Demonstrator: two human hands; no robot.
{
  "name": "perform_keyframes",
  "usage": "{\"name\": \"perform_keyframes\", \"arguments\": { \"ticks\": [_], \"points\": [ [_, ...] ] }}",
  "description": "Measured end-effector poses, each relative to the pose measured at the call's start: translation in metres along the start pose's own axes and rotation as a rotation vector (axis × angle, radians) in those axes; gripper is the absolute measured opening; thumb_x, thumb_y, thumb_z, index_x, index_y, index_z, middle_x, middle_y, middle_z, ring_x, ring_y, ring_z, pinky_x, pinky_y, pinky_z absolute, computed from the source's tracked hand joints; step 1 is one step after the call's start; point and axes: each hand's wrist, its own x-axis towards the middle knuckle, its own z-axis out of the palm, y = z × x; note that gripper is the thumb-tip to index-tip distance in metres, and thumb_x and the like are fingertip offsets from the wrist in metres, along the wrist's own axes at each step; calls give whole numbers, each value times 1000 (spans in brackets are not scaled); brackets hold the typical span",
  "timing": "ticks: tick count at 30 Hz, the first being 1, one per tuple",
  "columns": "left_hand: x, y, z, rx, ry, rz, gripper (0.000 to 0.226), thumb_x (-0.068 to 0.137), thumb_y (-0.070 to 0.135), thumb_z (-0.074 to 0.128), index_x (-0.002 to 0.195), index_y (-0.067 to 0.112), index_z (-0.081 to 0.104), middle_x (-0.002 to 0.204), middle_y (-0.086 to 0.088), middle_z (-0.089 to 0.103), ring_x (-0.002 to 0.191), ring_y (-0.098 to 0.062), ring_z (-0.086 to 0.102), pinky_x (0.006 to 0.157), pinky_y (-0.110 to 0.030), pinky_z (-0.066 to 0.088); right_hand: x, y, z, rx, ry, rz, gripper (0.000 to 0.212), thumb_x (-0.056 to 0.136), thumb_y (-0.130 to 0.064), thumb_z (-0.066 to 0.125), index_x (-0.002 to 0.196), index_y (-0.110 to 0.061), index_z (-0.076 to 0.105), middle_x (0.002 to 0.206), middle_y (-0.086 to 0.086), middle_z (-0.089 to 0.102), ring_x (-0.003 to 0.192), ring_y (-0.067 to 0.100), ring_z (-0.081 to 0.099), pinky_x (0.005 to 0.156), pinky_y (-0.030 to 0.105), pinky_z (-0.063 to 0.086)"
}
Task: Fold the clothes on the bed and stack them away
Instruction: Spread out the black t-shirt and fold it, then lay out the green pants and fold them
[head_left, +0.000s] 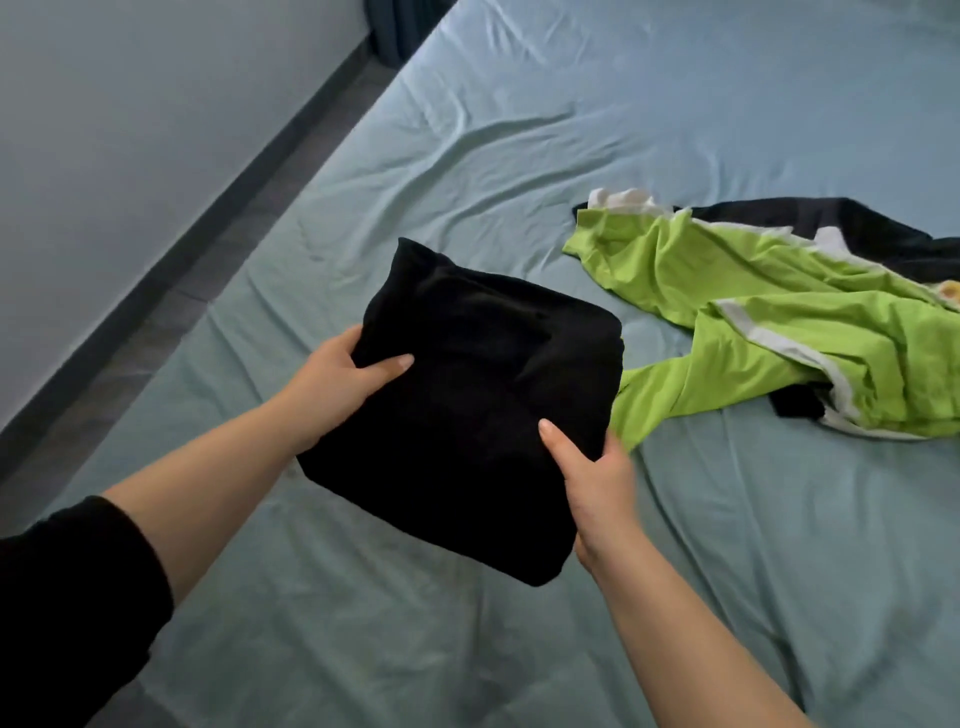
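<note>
**Folded black garment held over the bed**

Pale blue-green sheet covers the bed, creased in long soft ridges, with a grey wall and a dark skirting strip running along its left side and a dark curtain edge at the top.

From my head camera, I hold a folded black garment between both hands, roughly square and thick, over the near left part of the bed. Whether its underside touches the sheet I cannot tell. My left hand grips its left edge, thumb lying on top and the fingers tucked out of sight underneath. My right hand grips the near right edge the same way, thumb pressed on the top face, fingers curled below. A black sleeve covers my left upper arm; both forearms are bare.

To the right, just beside the folded piece, a lime-green garment with white trim lies crumpled and unfolded on the sheet; one green end reaches under the black bundle's right edge near my right hand. Another dark garment lies spread behind and partly under the green one.
</note>
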Motion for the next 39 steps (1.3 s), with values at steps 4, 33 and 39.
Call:
{"name": "perform_keyframes", "arguments": {
  "ticks": [4,33,39],
  "points": [
    [48,-28,-14,267,51,-81,55,86,32,71,135,22,49,125,2,64,113,-18,61,101,-37,46,39,39,32,-70,-7,200,27,88,-36,65,114,-36,56,127,-9,62,105,7,63,87,27,52],
    [-8,-80,237,690,-334,-342,71,76,85,30,142,58,23,161,8,-9,147,-27,-17,112,-61,1,16,88,-111,-1055,-270,165,24,97,-36,47,91,-16,58,103,18,68,94,34,62,65,34,36],
    [-93,-73,321,328,-515,-332,94,82,49,67,152,38,5,159,-10,18,146,-25,20,118,-39,21,-110,88,-144,-561,-168,433,41,95,-14,53,56,-25,51,51,-19,53,58,-9,44,54,16,34]
  ]
}}
